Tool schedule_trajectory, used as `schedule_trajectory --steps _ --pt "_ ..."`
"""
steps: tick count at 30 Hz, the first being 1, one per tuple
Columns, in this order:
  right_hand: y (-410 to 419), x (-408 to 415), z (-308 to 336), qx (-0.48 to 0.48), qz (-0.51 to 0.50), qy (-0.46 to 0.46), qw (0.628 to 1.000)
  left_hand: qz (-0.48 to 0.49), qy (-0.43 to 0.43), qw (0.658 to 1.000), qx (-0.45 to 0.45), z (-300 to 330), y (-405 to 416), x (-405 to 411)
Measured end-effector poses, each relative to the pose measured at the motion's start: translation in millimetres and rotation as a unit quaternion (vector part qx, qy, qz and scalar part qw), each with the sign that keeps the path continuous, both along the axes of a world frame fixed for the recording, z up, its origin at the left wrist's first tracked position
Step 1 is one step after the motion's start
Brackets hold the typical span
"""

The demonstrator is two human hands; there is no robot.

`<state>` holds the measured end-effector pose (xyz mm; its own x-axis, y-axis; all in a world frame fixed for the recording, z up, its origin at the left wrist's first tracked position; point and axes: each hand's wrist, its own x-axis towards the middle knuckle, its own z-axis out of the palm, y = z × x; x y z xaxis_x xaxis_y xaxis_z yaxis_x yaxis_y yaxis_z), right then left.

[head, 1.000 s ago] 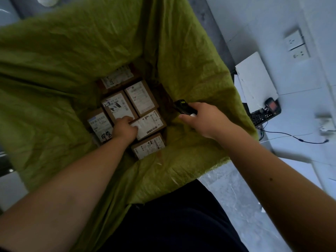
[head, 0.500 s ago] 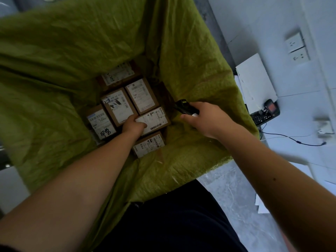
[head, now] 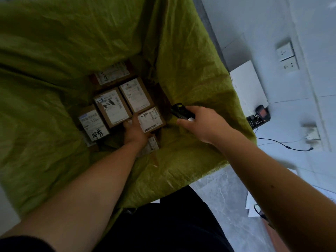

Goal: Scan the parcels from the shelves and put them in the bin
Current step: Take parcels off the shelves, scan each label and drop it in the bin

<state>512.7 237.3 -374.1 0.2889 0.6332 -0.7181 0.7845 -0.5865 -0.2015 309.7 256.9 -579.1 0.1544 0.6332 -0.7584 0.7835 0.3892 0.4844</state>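
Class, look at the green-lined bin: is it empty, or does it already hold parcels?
Holds parcels. Several labelled cardboard parcels lie side by side on the bottom of the green-lined bin, labels up.

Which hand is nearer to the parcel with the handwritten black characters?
Left. The left hand lies among the parcels, just right of the handwritten parcel. The right hand, holding the scanner, is farther right.

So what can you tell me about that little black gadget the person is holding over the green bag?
The black scanner is a small, dark handheld device that looks like plastic, with a yellowish patch on its front end and a white patch near the thumb. The right hand grips it, fingers curled round its body, so only the front part shows. It points down and leftwards, towards the labelled cardboard parcels at the bottom of the green bag. It hangs above the bag's right inner wall; only the hand touches it.
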Motion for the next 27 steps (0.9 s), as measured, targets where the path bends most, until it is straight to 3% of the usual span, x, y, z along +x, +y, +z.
schedule_trajectory --steps 10,15,27 --pt "0.3 0.1 0.3 -0.008 0.0 -0.002 1.0 -0.006 -0.015 1.0 -0.019 1.5 15.1 14.7" --pt "-6.4 0.7 4.9 -0.019 0.041 -0.077 0.996 0.025 -0.09 0.995 0.025 -0.4 10.7 -9.6" --pt "-12.2 1.5 8.8 -0.03 0.078 -0.111 0.99 -0.003 -0.068 0.997 0.022 -0.9 15.7 -14.8"
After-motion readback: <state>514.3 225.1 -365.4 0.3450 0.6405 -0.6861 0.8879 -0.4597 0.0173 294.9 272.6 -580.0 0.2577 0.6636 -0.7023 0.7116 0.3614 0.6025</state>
